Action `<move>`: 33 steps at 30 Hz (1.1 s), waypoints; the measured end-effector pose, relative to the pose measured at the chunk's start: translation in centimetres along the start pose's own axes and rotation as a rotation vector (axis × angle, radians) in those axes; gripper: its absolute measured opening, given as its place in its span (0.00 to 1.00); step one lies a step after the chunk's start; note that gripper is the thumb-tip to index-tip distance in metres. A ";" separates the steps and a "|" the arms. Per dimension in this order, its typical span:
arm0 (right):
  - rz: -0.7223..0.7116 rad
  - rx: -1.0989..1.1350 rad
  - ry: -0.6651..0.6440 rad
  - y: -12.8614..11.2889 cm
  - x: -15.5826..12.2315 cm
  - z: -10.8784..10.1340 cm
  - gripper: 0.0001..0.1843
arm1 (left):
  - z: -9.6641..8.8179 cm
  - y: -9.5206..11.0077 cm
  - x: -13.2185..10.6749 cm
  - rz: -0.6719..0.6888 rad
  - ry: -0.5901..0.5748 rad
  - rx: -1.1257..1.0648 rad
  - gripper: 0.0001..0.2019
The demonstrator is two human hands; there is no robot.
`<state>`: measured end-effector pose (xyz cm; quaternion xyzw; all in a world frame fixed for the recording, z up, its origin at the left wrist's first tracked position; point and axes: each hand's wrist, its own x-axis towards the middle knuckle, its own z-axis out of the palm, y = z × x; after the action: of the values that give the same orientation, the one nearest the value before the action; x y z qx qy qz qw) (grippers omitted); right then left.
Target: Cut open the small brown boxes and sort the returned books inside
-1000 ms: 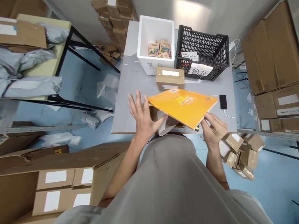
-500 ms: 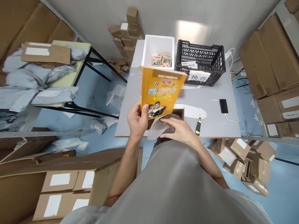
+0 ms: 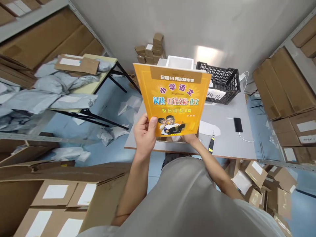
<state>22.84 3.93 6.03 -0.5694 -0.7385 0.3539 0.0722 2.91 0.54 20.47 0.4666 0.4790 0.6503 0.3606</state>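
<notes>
An orange book (image 3: 174,98) with Chinese title text and a picture of two children stands upright in front of me, cover facing me. My left hand (image 3: 144,136) grips its lower left corner, thumb on the cover. My right forearm runs up to the book's lower right edge; the right hand (image 3: 190,137) is almost wholly hidden behind the book, so its fingers do not show. The book blocks much of the grey table (image 3: 229,144) behind it.
On the table lie a black phone (image 3: 238,124) with a white cable, a small knife (image 3: 210,144) and white paper (image 3: 208,127). A white foam box (image 3: 179,62) and a black crate (image 3: 219,80) stand at the back. Cardboard boxes crowd the floor and shelves; grey bags cover the left table.
The book went from lying flat in both hands to upright and raised close to my face. My left hand took its lower left corner; my right hand went behind it.
</notes>
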 end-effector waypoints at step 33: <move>0.083 0.784 0.925 -4.0 -10.0 -5.1 0.25 | 8.8 -5.3 -7.8 -0.012 -0.538 0.147 0.16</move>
<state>25.69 -3.17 15.18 -0.6234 -0.4222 0.3182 0.5761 13.75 -2.64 14.23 0.6445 0.4147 0.4643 0.4439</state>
